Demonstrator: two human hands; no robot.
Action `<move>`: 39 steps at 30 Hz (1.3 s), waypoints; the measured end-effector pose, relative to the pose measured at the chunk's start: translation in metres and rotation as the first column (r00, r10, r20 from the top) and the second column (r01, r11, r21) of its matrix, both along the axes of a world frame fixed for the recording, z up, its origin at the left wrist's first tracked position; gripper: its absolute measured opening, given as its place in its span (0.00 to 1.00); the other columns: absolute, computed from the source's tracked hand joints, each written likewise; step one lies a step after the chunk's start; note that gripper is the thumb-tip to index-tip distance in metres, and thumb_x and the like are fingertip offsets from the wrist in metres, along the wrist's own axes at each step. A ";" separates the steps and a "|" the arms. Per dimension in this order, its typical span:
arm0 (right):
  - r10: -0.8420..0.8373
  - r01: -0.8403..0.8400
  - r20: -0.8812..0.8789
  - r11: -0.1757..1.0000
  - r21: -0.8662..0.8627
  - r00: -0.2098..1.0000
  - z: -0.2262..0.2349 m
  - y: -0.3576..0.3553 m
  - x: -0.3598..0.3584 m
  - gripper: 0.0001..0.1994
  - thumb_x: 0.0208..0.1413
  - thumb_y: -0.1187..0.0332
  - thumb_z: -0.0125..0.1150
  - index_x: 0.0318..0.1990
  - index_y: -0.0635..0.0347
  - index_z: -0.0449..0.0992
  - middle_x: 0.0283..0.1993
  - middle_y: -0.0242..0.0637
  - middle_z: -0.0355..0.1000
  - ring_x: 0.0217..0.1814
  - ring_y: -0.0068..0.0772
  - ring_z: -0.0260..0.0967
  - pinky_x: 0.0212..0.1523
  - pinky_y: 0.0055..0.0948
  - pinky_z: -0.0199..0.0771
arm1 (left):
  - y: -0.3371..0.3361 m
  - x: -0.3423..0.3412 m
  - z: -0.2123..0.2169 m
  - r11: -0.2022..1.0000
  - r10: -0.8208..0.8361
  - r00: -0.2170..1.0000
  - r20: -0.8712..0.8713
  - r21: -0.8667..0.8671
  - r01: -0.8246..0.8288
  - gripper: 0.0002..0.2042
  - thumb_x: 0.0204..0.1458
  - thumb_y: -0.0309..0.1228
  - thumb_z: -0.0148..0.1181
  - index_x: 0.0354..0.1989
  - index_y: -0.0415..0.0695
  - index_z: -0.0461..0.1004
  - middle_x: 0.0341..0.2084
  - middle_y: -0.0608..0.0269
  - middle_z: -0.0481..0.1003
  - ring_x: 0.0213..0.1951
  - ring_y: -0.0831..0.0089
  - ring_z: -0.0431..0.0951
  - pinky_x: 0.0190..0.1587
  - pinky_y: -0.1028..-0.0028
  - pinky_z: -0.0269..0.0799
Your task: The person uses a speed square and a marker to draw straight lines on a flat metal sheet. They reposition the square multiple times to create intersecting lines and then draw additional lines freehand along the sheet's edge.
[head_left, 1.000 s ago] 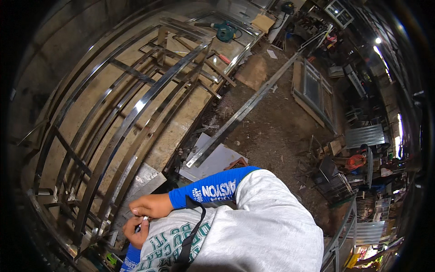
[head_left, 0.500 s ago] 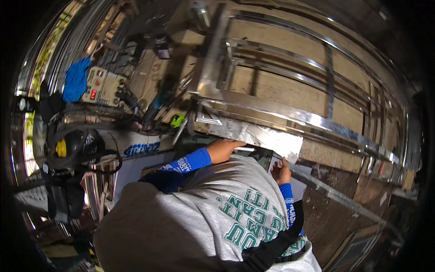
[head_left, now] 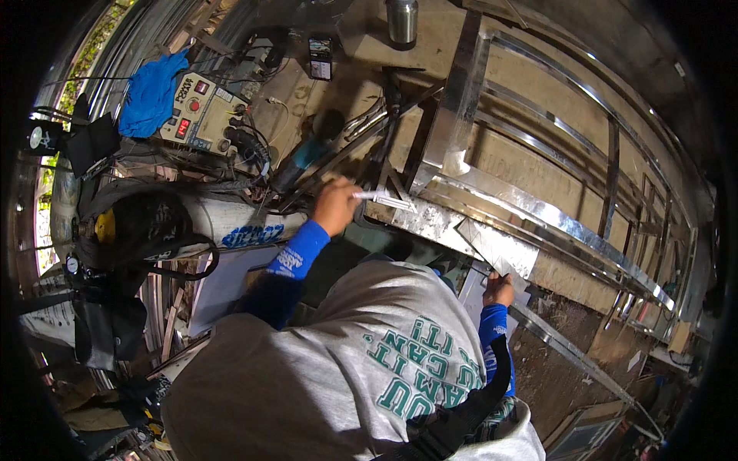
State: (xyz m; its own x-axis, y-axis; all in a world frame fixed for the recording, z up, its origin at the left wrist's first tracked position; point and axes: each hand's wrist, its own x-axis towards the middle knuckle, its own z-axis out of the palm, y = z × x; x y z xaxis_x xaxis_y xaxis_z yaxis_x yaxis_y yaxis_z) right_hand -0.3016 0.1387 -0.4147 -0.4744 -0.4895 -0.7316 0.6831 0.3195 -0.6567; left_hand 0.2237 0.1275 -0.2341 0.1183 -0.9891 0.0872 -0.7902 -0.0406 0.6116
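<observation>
Holding a slim white stick (head_left: pixel 364 195), the left hand (head_left: pixel 334 206) hangs just off the near-left corner of the desk (head_left: pixel 573 280), its grip closed around one end, with a little blur over the fingers. The stick's long axis runs rightward from that grip, its free end directed at a small bright metal angle piece (head_left: pixel 396 202) over the near-left corner; whether the two touch cannot be told. A shiny metal sheet (head_left: pixel 503 250) lies along the near edge of the desk, its long axis following that edge, so it stretches away to the right of the left hand. At the sheet's right end, the right hand (head_left: pixel 500 289) has its fingertips against the near rim; whether this grip pinches the metal or merely rests there cannot be told. Of the two, the right hand is nearer to the sheet, while the left is nearer to the angle piece. Just behind the sheet, a polished metal frame (head_left: pixel 530 203) covers much of the desk, its front rail running roughly parallel to the near edge. Beyond the left hand lies a teal-bodied power tool (head_left: pixel 307 156); a phone (head_left: pixel 320 60) and a steel tumbler (head_left: pixel 402 23) sit farther back, toward the desk's far edge.
</observation>
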 end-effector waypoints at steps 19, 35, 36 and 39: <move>0.250 -0.255 -0.326 0.966 0.026 0.912 0.045 -0.054 0.003 0.15 0.72 0.63 0.66 0.37 0.65 0.71 0.36 0.48 0.82 0.34 0.43 0.85 0.32 0.40 0.89 | 0.017 0.028 -0.069 0.970 0.180 0.941 0.286 0.106 -0.218 0.28 0.55 0.39 0.75 0.60 0.40 0.74 0.54 0.40 0.76 0.59 0.38 0.75 0.61 0.49 0.74; 0.695 -0.611 -0.586 0.691 0.386 0.415 -0.021 0.030 0.028 0.26 0.73 0.50 0.61 0.33 0.68 0.81 0.22 0.44 0.79 0.20 0.33 0.79 0.25 0.37 0.80 | 0.036 0.056 -0.075 0.974 0.215 0.976 -0.009 -0.073 -0.216 0.21 0.53 0.31 0.76 0.54 0.40 0.79 0.50 0.42 0.79 0.55 0.39 0.78 0.58 0.50 0.74; 0.819 -0.710 -0.474 0.540 0.451 0.322 -0.008 0.042 0.051 0.28 0.72 0.47 0.62 0.34 0.69 0.81 0.24 0.47 0.81 0.24 0.43 0.82 0.31 0.43 0.82 | 0.042 0.060 -0.072 0.967 0.243 0.970 -0.004 -0.084 -0.242 0.21 0.53 0.31 0.76 0.54 0.40 0.79 0.50 0.42 0.79 0.55 0.39 0.78 0.58 0.50 0.74; 0.918 -0.718 -0.297 0.021 0.696 -0.262 -0.026 0.091 0.049 0.29 0.66 0.41 0.63 0.44 0.64 0.87 0.41 0.55 0.85 0.49 0.62 0.84 0.54 0.51 0.81 | 0.042 0.055 -0.084 0.952 0.267 0.963 -0.034 -0.145 -0.269 0.19 0.55 0.32 0.76 0.53 0.38 0.80 0.47 0.44 0.80 0.51 0.44 0.80 0.56 0.54 0.75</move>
